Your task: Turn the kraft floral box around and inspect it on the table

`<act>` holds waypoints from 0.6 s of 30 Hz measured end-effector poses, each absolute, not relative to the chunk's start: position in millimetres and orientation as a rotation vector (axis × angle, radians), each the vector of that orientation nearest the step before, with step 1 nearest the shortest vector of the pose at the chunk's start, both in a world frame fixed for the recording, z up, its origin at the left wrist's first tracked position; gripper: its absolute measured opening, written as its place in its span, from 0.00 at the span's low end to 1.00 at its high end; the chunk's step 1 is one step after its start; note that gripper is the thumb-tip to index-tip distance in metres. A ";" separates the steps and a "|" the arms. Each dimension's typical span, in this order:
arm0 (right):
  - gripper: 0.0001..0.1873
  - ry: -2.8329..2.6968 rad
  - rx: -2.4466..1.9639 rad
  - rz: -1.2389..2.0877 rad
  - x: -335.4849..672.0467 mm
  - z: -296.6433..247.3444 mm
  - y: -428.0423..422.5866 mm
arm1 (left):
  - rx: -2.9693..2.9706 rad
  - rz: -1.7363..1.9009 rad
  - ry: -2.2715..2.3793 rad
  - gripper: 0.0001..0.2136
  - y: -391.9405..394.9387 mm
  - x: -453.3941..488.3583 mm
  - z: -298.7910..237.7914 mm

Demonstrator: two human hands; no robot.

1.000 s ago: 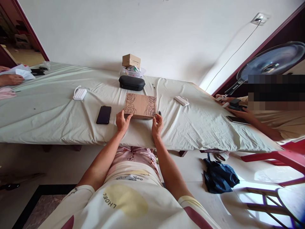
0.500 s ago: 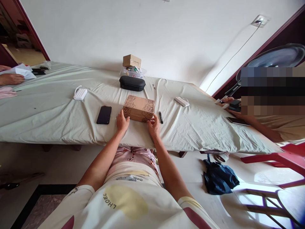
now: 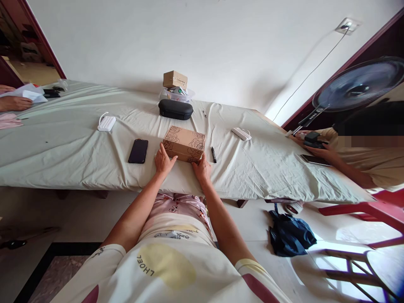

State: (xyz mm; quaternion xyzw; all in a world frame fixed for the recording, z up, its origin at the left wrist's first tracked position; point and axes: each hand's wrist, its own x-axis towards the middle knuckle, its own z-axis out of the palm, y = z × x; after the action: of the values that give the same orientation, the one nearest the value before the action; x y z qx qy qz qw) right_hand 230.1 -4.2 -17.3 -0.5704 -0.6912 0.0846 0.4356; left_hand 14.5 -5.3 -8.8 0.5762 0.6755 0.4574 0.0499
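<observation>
A closed brown cardboard box [image 3: 184, 141] with dark flower line drawings lies on the cloth-covered table in front of me. My left hand [image 3: 164, 160] grips its left front corner, fingers along the side and thumb stretched along the front bottom edge. At the right front corner, my right hand [image 3: 202, 168] takes hold, with its thumb by the front face; its other fingertips are partly hidden. A black marker [image 3: 213, 155] lies just right of that hand. To the left of the box rests a dark smartphone [image 3: 138, 151].
Behind the box are a black zip case [image 3: 176, 109], a clear plastic tub [image 3: 189, 96] and a small carton [image 3: 175, 79] on top. White power banks [image 3: 107, 123] lie to either side. A person at right holds a dark object [image 3: 312, 139]; another person's hands [image 3: 15, 103] hold papers at far left.
My left thumb has stretched further along the box's front. My right hand has shifted slightly left and its thumb has moved inward. The box stays nearly in place.
</observation>
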 end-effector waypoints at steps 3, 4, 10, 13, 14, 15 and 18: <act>0.38 -1.756 -1.307 0.306 227.3 -12.7 -9.6 | 1.727 1.599 1.958 0.49 -1.9 12.5 -13.2; 0.34 -1.812 -1.239 0.319 225.3 -10.3 -12.4 | 1.732 1.634 1.932 0.46 -2.0 12.3 -13.3; 0.14 -2.140 -0.998 0.163 215.7 5.3 -28.8 | 1.952 1.627 1.653 0.30 -10.0 14.2 -4.4; 0.20 -1.958 -1.043 -0.012 215.0 10.9 -33.0 | 2.113 1.591 1.543 0.33 -13.1 16.9 -0.9; 0.22 -1.934 -1.045 -0.061 214.6 12.4 -34.0 | 2.160 1.571 1.515 0.33 -13.6 18.0 -0.4; 0.24 -1.945 -1.041 -0.098 213.8 13.7 -34.8 | 2.197 1.554 1.493 0.33 -13.8 18.9 -0.4; 0.27 -2.104 -1.016 -0.127 209.0 16.5 -36.3 | 2.248 1.530 1.449 0.30 -13.9 20.8 -1.5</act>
State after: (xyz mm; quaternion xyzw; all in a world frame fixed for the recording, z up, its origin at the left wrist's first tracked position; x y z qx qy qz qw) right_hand 209.0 -36.3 16.5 -0.3999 -0.8278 -0.0500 0.3903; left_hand 20.8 -13.9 -1.5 0.7293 0.4700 0.4964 0.0299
